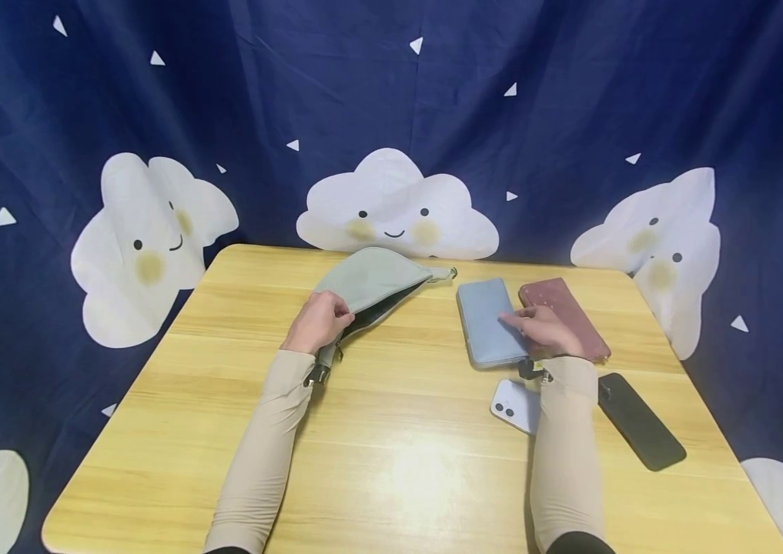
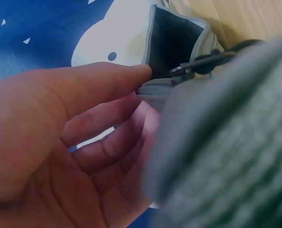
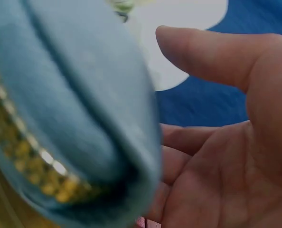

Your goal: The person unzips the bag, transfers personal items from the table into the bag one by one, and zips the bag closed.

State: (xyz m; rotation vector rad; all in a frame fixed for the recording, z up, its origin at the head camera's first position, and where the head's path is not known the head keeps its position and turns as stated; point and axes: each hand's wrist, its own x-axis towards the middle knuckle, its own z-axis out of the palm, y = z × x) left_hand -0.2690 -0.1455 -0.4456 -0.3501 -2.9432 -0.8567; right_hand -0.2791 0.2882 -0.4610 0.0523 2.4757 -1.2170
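Head view shows a grey-green bag (image 1: 372,275) lying at the far side of the surface (image 1: 176,431), its mouth parted toward the person. Left hand (image 1: 317,319) is at the near end of the bag; the left wrist view confirms its grip, thumb and fingers pinching the edge of the opening, with the dark lining (image 2: 174,40) exposed beside the thumb.

Right hand (image 1: 545,329) is at the blue wallet (image 1: 490,315), which lies on the surface to the right of the bag and well apart from it. Right wrist view finds that grip spread: the thumb stands away from the wallet, and part of the fingers is hidden behind it. Whether they touch it cannot be told. The wallet's gold zipper (image 3: 36,173) faces the camera.

Status, as judged from the layout: the opening of the bag is done, and one edge is secured. Handling of the blue wallet appears to be at the reaching stage, with no firm hold taken. Outside the bag, also on the surface, are a dark red wallet (image 1: 573,314) just beside the blue one and partly covered by the right hand, a white phone (image 1: 516,405) partly under the right forearm, and a black phone (image 1: 642,423) farther right. Whether the bag already contains anything cannot be determined; its interior is too dark. If these articles belong inside, all four remain outstanding.
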